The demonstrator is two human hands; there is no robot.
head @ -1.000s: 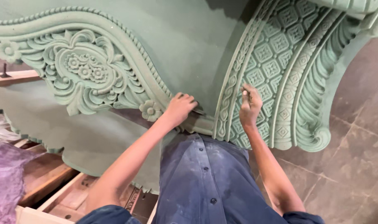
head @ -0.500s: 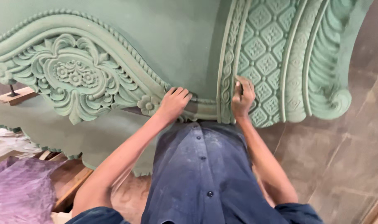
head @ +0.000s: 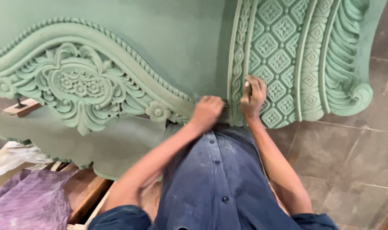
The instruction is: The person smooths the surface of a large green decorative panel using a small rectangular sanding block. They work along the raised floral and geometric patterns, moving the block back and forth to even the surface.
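A large green carved panel (head: 194, 47) lies in front of me, with a floral medallion (head: 76, 83) at the left and a diamond-lattice column (head: 279, 59) at the right. My left hand (head: 207, 111) rests on the beaded border near the panel's lower edge. Its fingers are curled under and it is slightly blurred. My right hand (head: 253, 97) is closed around a small pale tool (head: 246, 86), pressed against the leafy strip beside the lattice column. The tool's tip is hidden by my fingers. The two hands are close together, just above my blue shirt.
Grey stone floor tiles (head: 351, 162) lie to the right. A purple cloth (head: 27, 200), white fabric (head: 15, 155) and wooden boards (head: 89, 194) sit at the lower left. A wooden block (head: 21, 107) pokes out from under the panel's left edge.
The view has shifted, so the panel sits further left in the frame. My left hand has gone from flat with spread fingers to curled. My right hand stays on the strip beside the lattice column.
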